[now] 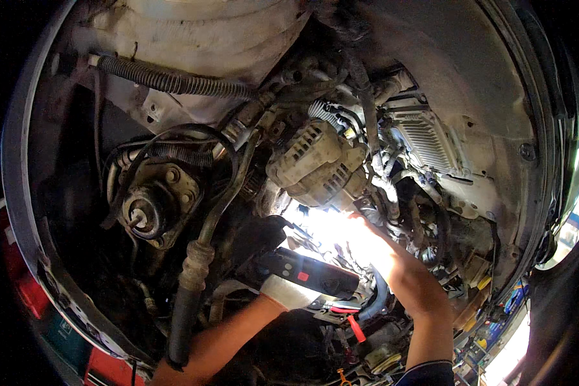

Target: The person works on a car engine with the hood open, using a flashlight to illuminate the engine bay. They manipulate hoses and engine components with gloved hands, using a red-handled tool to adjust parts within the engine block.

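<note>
My left hand [291,293], in a whitish glove, is wrapped round a black work light [312,273] with a red button on its casing. The lamp throws a strong white glare into the middle of a dirty engine bay. My right hand [365,235] reaches up into that glare, close under the grey metal alternator [318,164]. Its fingers are washed out by the light, so I cannot make out their pose or anything in them. The lamp lies below and to the left of the right hand.
A thick black hose [185,302] runs down at the left, beside a bolted round mount [149,209]. A ribbed hose [174,80] crosses above. Right of the alternator sit wiring and a finned metal box [428,138]. A red-handled piece [356,328] hangs below the lamp.
</note>
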A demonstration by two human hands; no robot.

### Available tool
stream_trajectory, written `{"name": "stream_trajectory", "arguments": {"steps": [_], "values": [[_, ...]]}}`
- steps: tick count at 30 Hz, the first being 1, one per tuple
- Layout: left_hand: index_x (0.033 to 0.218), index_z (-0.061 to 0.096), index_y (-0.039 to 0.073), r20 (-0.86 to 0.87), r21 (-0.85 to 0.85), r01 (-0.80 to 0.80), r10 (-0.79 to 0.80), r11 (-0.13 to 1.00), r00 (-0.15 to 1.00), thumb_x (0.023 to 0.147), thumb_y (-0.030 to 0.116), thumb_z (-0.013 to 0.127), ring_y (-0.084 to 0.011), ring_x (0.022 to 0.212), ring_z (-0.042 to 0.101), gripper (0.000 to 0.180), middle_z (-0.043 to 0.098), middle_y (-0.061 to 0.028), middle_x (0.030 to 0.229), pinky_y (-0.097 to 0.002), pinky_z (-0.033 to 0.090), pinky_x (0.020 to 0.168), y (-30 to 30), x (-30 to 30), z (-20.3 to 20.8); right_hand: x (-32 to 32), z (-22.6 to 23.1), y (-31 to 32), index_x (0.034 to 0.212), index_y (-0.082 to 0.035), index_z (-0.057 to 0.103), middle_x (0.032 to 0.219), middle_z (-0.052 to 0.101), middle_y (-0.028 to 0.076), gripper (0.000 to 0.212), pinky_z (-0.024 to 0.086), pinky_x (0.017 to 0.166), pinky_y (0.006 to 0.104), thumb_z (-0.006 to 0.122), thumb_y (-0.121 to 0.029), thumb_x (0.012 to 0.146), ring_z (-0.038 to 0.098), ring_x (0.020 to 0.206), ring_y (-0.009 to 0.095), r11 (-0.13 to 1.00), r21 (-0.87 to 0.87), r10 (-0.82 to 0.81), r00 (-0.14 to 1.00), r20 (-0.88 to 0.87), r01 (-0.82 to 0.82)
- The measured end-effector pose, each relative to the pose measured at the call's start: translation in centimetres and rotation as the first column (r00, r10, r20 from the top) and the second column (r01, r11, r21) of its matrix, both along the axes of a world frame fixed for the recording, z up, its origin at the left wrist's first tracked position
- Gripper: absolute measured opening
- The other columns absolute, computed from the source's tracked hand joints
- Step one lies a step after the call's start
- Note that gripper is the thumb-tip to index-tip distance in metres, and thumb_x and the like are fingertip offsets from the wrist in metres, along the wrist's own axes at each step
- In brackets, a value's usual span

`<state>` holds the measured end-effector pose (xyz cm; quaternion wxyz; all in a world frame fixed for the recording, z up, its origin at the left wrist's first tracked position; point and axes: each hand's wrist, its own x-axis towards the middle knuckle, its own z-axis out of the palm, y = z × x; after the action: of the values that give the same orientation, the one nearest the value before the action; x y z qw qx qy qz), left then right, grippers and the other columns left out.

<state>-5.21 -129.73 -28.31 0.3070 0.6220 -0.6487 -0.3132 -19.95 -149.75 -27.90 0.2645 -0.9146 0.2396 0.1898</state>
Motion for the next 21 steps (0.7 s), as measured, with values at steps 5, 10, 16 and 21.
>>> {"name": "stream_trajectory", "arguments": {"steps": [5, 10, 16, 21], "values": [[0.098, 0.072, 0.015, -0.129, 0.190, 0.068, -0.044, 0.979, 0.991, 0.089, 0.039, 0.068, -0.0317, 0.089, 0.067, 0.026, 0.073, -0.0095, 0.095, -0.0482, 0.050, 0.083, 0.1, 0.0, 0.5, 0.6, -0.6, 0.5, 0.081, -0.013, 0.076, 0.062, 0.064, 0.003, 0.014, 0.050, 0.047, 0.0349, 0.069, -0.023, 0.089, 0.057, 0.048, 0.019, 1.000, -0.009, 0.013, 1.000, -0.008, -0.013], [0.096, 0.076, 0.016, -0.025, 0.189, 0.042, -0.038, 0.981, 0.999, 0.088, 0.041, 0.070, -0.0315, 0.084, 0.069, 0.027, 0.075, -0.0106, 0.093, -0.0486, 0.053, 0.078, 0.1, 0.3, 0.4, 5.0, -2.8, 2.2, 0.082, -0.013, 0.076, 0.063, 0.065, 0.003, 0.014, 0.050, 0.048, 0.0350, 0.069, -0.023, 0.090, 0.058, 0.048, 0.019, 0.999, -0.017, 0.043, 0.997, 0.066, -0.042], [0.100, 0.073, 0.017, 0.126, 0.000, 0.083, -0.082, 0.997, 0.989, 0.091, 0.046, 0.068, -0.0306, 0.093, 0.069, 0.031, 0.074, -0.0085, 0.099, -0.0504, 0.052, 0.090, 0.2, 0.2, 0.8, 1.9, -2.9, 1.6, 0.083, -0.013, 0.076, 0.063, 0.065, 0.003, 0.015, 0.050, 0.048, 0.0353, 0.068, -0.023, 0.090, 0.058, 0.049, 0.019, 0.999, -0.012, -0.045, 0.997, 0.070, 0.046], [0.103, 0.073, 0.018, 0.287, -0.044, 0.130, -0.112, 0.991, 0.951, 0.096, 0.046, 0.061, -0.0276, 0.097, 0.067, 0.031, 0.073, -0.0069, 0.103, -0.0494, 0.048, 0.097, -0.5, 0.4, 1.6, -1.3, -2.2, 0.7, 0.083, -0.013, 0.077, 0.064, 0.066, 0.003, 0.015, 0.050, 0.048, 0.0354, 0.068, -0.023, 0.091, 0.058, 0.049, 0.019, 0.991, -0.029, -0.129, 0.983, 0.132, 0.134]]}}
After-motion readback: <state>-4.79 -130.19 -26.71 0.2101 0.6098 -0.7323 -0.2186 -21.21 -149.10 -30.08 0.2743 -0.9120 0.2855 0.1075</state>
